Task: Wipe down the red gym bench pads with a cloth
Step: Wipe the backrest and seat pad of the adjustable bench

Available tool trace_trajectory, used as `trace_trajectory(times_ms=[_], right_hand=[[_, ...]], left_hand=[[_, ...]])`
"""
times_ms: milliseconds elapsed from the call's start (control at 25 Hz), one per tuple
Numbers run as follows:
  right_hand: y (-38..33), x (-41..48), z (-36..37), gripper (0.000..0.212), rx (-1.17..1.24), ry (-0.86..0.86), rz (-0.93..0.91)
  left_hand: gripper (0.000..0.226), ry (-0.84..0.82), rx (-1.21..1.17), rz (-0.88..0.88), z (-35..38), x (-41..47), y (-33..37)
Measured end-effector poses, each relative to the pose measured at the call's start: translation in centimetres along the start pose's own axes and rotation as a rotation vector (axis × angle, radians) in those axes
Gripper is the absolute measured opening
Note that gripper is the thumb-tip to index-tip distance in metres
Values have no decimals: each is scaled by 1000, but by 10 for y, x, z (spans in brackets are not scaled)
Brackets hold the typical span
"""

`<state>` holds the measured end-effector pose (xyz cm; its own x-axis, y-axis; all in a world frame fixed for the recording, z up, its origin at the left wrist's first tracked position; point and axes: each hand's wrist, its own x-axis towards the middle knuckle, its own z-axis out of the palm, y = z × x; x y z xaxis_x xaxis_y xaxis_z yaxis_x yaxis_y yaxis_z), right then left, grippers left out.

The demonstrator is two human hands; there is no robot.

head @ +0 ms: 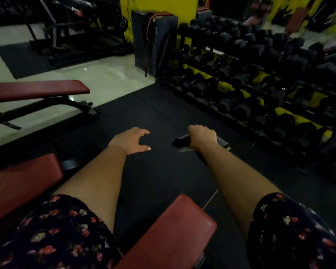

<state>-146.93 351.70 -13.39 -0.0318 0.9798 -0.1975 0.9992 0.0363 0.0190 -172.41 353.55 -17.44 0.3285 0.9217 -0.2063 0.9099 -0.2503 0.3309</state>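
Red bench pad point(169, 230) sits at bottom centre, cut off by the frame edge. A second pad point(21, 183) at lower left is partly hidden by a floral sleeve point(66, 230). The right hand point(202, 136) grips a dark cloth point(182, 141), mostly hidden, above the floor mat point(153, 171). The left hand point(131, 140) hovers empty, fingers spread. The dumbbell rack point(225, 86) holds dim, blurred hex dumbbells point(242, 110).

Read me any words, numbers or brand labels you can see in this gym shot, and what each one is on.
No text can be read.
Dumbbells: too dark and blurred to show any numbers.
Red bench pads, and the cloth in the right hand: no print visible.
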Motion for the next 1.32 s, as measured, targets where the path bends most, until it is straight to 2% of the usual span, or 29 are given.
trace_trajectory(times_ms=[280,400,680,1000,1320], right_hand=[[2,-22,-32,37,-19,10,40],[4,-35,-44,23,-13,79,71],[26,-84,-54,12,13,154,169],[99,-143,-58,10,49,272,318],[207,-188,-45,9,68,224,455]], left_hand=[[69,45,83,57,-40,-7,19],[65,58,97,87,-48,-12,31],[65,36,122,180,-49,-26,71],[69,18,137,328,-44,-17,165],[64,-29,219,406,-13,5,278]])
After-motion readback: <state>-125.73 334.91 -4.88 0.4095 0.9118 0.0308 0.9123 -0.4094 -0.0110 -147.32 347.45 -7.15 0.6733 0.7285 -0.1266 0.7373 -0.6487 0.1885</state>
